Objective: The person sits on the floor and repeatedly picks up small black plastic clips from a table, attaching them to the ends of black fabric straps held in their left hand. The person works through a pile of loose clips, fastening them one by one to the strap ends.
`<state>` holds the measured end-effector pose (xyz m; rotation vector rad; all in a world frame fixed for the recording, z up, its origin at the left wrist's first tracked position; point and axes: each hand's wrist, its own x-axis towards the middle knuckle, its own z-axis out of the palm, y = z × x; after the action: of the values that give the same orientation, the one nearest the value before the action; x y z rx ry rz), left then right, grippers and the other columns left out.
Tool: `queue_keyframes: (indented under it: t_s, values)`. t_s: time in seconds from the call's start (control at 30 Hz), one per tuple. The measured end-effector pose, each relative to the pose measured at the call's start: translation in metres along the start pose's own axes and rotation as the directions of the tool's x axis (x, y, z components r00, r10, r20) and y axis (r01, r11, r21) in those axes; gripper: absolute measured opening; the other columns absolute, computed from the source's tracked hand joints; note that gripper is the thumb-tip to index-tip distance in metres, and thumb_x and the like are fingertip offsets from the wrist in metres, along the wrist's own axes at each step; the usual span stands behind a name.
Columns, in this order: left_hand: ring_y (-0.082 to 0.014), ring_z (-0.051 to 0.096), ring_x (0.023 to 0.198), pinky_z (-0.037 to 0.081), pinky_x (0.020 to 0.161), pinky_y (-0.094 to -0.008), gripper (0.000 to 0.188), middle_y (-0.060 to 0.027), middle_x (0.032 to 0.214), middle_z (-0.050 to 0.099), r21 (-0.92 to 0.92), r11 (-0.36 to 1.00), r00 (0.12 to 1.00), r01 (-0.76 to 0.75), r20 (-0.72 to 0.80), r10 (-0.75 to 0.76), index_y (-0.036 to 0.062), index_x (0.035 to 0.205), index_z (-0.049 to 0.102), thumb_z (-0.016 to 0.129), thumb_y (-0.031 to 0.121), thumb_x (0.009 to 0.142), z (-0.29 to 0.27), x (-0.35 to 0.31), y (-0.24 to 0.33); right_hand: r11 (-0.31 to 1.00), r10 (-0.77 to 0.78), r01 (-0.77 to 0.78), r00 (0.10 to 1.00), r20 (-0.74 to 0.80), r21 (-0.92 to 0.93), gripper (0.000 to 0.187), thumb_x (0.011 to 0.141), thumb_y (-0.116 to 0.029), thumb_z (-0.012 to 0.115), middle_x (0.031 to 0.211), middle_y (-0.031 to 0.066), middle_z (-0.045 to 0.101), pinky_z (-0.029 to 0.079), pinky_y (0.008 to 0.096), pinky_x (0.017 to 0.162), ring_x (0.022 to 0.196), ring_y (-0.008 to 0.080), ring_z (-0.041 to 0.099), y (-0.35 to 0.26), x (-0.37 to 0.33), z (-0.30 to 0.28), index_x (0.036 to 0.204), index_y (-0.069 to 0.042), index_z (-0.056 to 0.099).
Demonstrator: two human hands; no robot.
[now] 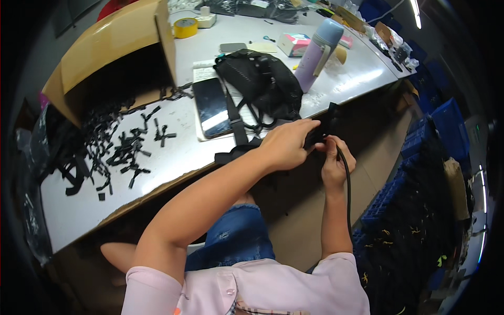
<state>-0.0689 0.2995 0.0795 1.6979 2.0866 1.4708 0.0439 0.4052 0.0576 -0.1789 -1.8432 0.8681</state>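
Note:
My left hand (287, 144) reaches past the table's front edge, its fingers closed over a black strap-like piece (329, 119); its exact kind is hidden. Close beside it, my right hand (337, 161) pinches the end of a dark cord (348, 199), with the fingertips against the black piece. From there the cord runs down along my right forearm. A black bag (262, 81) lies on the table just beyond my left hand. Its black strap (237, 122) trails to the table edge, near more black webbing (231, 156) under my left wrist.
Small black clip-like parts (126, 149) are heaped before an open cardboard box (107, 55). A dark-screened tablet (211, 107) rests on a notebook. Further off are a lilac flask (317, 58), yellow tape (185, 28) and a tissue box (294, 45). Blue crates (386, 189) stand right.

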Motion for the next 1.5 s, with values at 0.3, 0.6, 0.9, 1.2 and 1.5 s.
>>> queue_keyframes:
  t_s: [0.3, 0.6, 0.9, 1.2, 1.5]
  values:
    - [-0.0330, 0.052, 0.075, 0.042, 0.064, -0.0376, 0.020, -0.0131, 0.077, 0.053, -0.022, 1.000, 0.983, 0.003, 0.183, 0.001, 0.0025, 0.080, 0.054, 0.060, 0.022, 0.076, 0.009, 0.023, -0.023, 0.931, 0.363, -0.322, 0.770, -0.525, 0.172, 0.024, 0.086, -0.020, 0.050, 0.067, 0.0102, 0.058, 0.048, 0.0218, 0.046, 0.049, 0.0125, 0.055, 0.071, 0.052, -0.062, 0.080, 0.002, 0.055]
    - [-0.0298, 0.052, 0.068, 0.041, 0.057, -0.0337, 0.014, -0.0096, 0.073, 0.050, 0.044, 0.999, 0.988, -0.015, 0.156, 0.008, 0.0043, 0.080, 0.056, 0.063, 0.014, 0.072, -0.007, 0.009, -0.041, 0.968, 0.173, -0.246, 0.524, -0.834, 0.047, 0.028, 0.085, -0.021, 0.049, 0.070, 0.0150, 0.057, 0.050, 0.0266, 0.049, 0.053, 0.0209, 0.058, 0.083, 0.077, -0.178, 0.083, 0.007, 0.052]
    - [-0.0306, 0.052, 0.065, 0.040, 0.056, -0.0332, 0.012, -0.0111, 0.071, 0.050, 0.041, 0.998, 0.997, -0.057, -0.040, 0.059, 0.0025, 0.080, 0.056, 0.062, 0.007, 0.070, 0.023, 0.022, -0.036, 0.970, 0.206, -0.014, 0.572, -0.794, 0.242, 0.029, 0.087, -0.024, 0.048, 0.059, 0.0003, 0.043, 0.041, 0.0262, 0.055, 0.049, 0.0099, 0.038, -0.018, 0.020, -0.247, 0.098, 0.003, 0.050]
    - [-0.0309, 0.051, 0.069, 0.041, 0.060, -0.0326, 0.018, -0.0126, 0.075, 0.050, 0.027, 0.997, 0.996, -0.069, -0.060, 0.071, 0.0015, 0.088, 0.054, 0.061, 0.005, 0.071, 0.045, 0.019, -0.038, 0.354, 0.667, -0.337, 0.744, 0.017, 0.873, 0.037, 0.084, -0.037, 0.045, 0.084, 0.0103, 0.056, 0.042, 0.0389, 0.075, 0.078, 0.0212, 0.053, -0.004, -0.112, -0.123, 0.098, -0.004, 0.054]
    - [-0.0323, 0.052, 0.070, 0.040, 0.059, -0.0358, 0.015, -0.0124, 0.074, 0.050, 0.077, 0.997, 1.000, 0.016, -0.006, -0.016, 0.0018, 0.078, 0.051, 0.062, 0.010, 0.072, 0.046, 0.009, -0.033, 0.934, 0.263, -0.238, 0.963, -0.064, 0.265, 0.079, 0.060, -0.042, 0.073, 0.122, 0.0224, 0.037, 0.033, 0.0390, 0.092, 0.111, 0.0290, 0.040, -0.011, -0.086, -0.026, 0.118, 0.002, 0.040]
